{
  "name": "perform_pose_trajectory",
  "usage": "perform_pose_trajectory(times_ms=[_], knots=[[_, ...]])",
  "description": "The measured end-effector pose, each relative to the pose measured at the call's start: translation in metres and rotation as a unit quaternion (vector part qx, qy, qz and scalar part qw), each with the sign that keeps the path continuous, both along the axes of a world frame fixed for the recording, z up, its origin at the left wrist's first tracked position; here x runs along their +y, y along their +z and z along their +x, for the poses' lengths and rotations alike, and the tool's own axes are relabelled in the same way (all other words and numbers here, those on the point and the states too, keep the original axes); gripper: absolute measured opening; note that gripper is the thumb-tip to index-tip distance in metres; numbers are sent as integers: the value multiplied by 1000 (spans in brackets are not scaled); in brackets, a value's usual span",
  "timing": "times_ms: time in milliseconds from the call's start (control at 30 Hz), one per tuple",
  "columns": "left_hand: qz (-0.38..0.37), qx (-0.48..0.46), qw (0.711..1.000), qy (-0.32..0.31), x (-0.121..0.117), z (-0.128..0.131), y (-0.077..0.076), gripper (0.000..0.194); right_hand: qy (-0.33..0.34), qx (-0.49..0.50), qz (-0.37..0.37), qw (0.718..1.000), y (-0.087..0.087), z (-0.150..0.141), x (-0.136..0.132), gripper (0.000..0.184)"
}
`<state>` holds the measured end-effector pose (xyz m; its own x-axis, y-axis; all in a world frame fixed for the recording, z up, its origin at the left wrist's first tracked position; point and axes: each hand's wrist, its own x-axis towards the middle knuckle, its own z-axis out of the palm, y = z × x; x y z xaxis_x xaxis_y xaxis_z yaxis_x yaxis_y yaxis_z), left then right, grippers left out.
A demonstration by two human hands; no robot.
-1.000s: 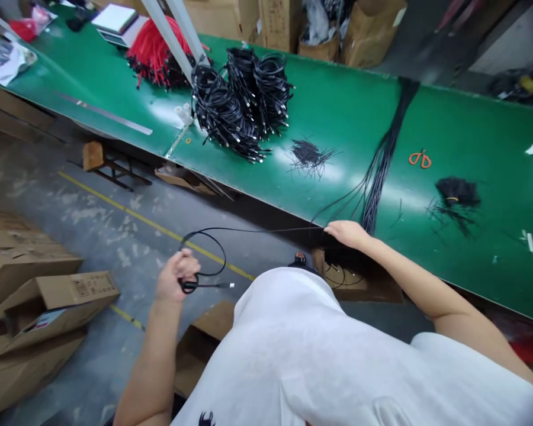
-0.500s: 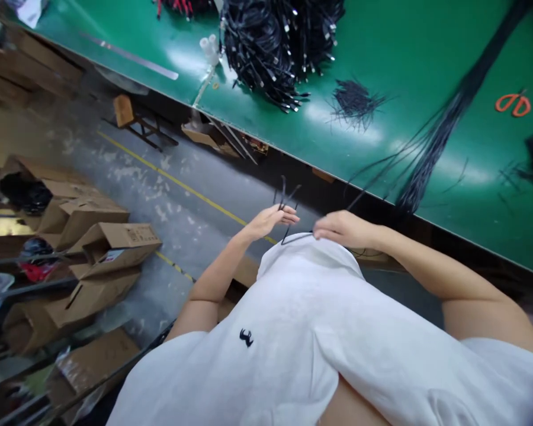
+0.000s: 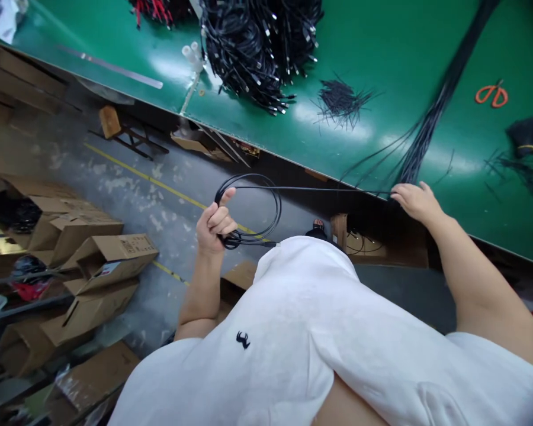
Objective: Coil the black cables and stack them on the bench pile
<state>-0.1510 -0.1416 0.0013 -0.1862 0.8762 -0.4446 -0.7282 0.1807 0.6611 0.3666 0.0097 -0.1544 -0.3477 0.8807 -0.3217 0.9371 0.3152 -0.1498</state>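
Note:
My left hand [image 3: 215,225] is closed around a coiled black cable [image 3: 279,207] in front of my shirt. Several loops hang to the right of its fingers, and a smaller gathered part sits under them. One straight length of the cable runs across to my right hand [image 3: 418,202], whose fingertips pinch it by the table edge. Right beside those fingertips lies the lower end of a long bundle of black cables [image 3: 426,130] on the green table [image 3: 395,47]. The fingers partly hide the exact grip point.
On the table are a heap of black cables with metal plugs [image 3: 249,53], a pile of short black ties [image 3: 340,97], orange-handled scissors [image 3: 491,94] and a metal ruler [image 3: 115,70]. Cardboard boxes [image 3: 115,254] stand at left, a wooden stool [image 3: 111,121] below the table edge.
My hands have moved apart: the left to the left, now closed on a coil, the right out to the table edge. A cable now stretches between them. The view has shifted slightly.

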Motion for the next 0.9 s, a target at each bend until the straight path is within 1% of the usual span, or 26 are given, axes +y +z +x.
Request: perform_pose_trajectory(times_ms=[33, 67, 100, 167, 233, 267, 300, 333, 367, 400, 433, 467, 500, 533, 600, 633, 667, 700, 733, 800, 833, 867, 900], knots=[[0, 5, 1000, 14, -2, -1, 1, 39, -7, -12, 9, 1000, -3, 11, 1, 18], [0, 10, 1000, 20, -4, -2, 1, 39, -16, -30, 18, 999, -2, 17, 6, 18], [0, 12, 1000, 22, -5, -3, 2, 39, -29, -54, 26, 998, 3, 20, 12, 21], [7, 14, 1000, 27, -6, -11, 5, 38, -45, -105, 32, 993, 25, 13, 25, 31], [40, 17, 998, 46, -6, -24, 10, 34, -23, -123, 23, 992, 55, -12, 25, 38], [57, 26, 997, 50, -5, -31, 11, 31, 8, -114, 15, 993, 70, -30, 16, 39], [65, 42, 996, 45, -3, -37, 11, 27, 52, -89, 4, 995, 83, -52, 2, 35], [62, 70, 995, 28, -1, -40, 8, 24, 111, -55, -17, 992, 94, -76, -16, 32], [47, 108, 993, -2, 1, -39, 4, 20, 187, -16, -54, 981, 101, -101, -37, 32], [23, 152, 987, -43, 3, -32, -2, 18, 289, 36, -93, 952, 105, -125, -57, 37], [-4, 197, 976, -91, 6, -21, -9, 19, 353, 70, -120, 925, 108, -147, -75, 40], [-25, 236, 961, -143, 8, -4, -17, 20, 387, 85, -134, 909, 111, -165, -87, 42], [-41, 266, 942, -202, 10, 15, -24, 23, 410, 100, -141, 895, 114, -179, -94, 44], [-41, 283, 921, -264, 12, 37, -31, 25, 414, 111, -139, 893, 119, -189, -95, 44], [-2, 287, 879, -380, 17, 76, -40, 24, 394, 140, -118, 900, 129, -197, -78, 46], [15, 256, 863, -434, 19, 92, -43, 25, 375, 159, -102, 908, 133, -196, -64, 47], [25, 208, 856, -472, 21, 103, -43, 26, 352, 175, -88, 915, 137, -193, -47, 48], [27, 150, 858, -491, 22, 109, -43, 27, 329, 189, -82, 922, 137, -188, -31, 49], [22, 92, 868, -488, 23, 112, -41, 28, 308, 200, -84, 926, 136, -180, -16, 49], [2, 11, 897, -442, 25, 107, -36, 28, 269, 214, -106, 933, 127, -162, 6, 49], [-8, -9, 907, -421, 27, 103, -34, 28, 250, 215, -121, 936, 121, -152, 11, 49], [-16, -17, 911, -412, 29, 98, -32, 29, 230, 215, -135, 939, 114, -145, 12, 49], [-22, -19, 909, -417, 32, 94, -31, 31, 210, 214, -144, 943, 108, -140, 12, 48]])
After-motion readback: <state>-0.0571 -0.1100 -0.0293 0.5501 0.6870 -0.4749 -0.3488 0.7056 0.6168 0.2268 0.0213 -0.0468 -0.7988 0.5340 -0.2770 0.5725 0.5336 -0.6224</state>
